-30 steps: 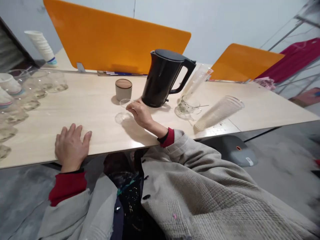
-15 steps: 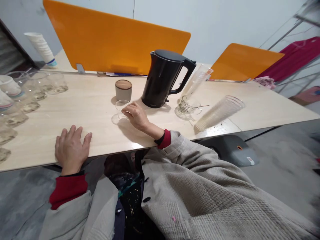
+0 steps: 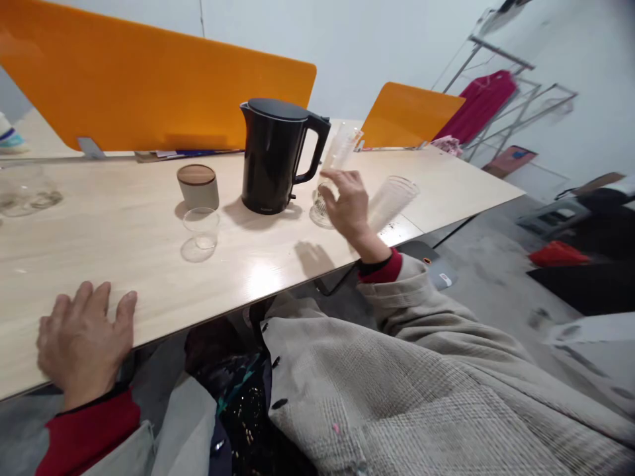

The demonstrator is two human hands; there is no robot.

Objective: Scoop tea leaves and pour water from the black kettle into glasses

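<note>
Head view. My right grip is raised off the worktop at 1 o'clock, fingers spread, nothing held. The ribbed glass cup sits just below those fingers, partly hidden by them; can't tell if they touch it. A tall clear tumbler is just right of the hand, tilted, its base hidden behind the hand. A second tall clear tumbler leans beyond the cup, near the black electric kettle at 12. The small clear glass stands apart at 11, untouched, just in front of a wood-lidded canister. My left grip is open, flat at the near worktop edge at 9, holding nothing.

Surface is pale wood laminate, with one more glass at the left edge of view. Room: orange divider panels at 11, a magenta garment on a metal rack at 2, a red cloth on the floor at 3. Beige woven sleeve and red cuff are mine.
</note>
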